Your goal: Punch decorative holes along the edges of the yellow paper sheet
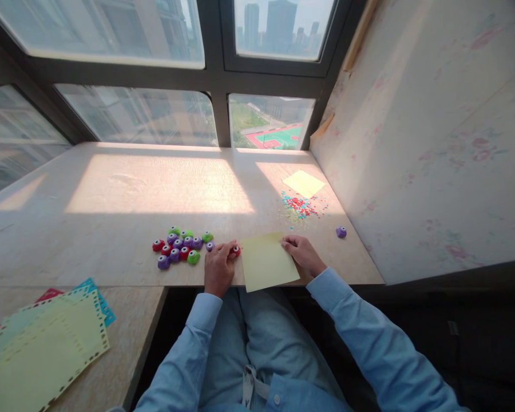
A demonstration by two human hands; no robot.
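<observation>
A pale yellow paper sheet [266, 262] lies at the near edge of the wooden table [111, 229], its front hanging slightly over. My right hand [302, 256] rests on the sheet's right edge with the fingers pinching it. My left hand [218, 264] sits just left of the sheet, fingers closed on a small red paper punch [236, 250] at the sheet's left edge. To the left is a cluster of several red, purple and green punches [180, 247].
A heap of coloured paper confetti [299, 207] and a second yellow sheet [304, 183] lie at the far right. One purple punch [341, 232] sits alone near the wall. Punched coloured sheets [43, 343] are stacked on a lower surface at left. Windows stand behind.
</observation>
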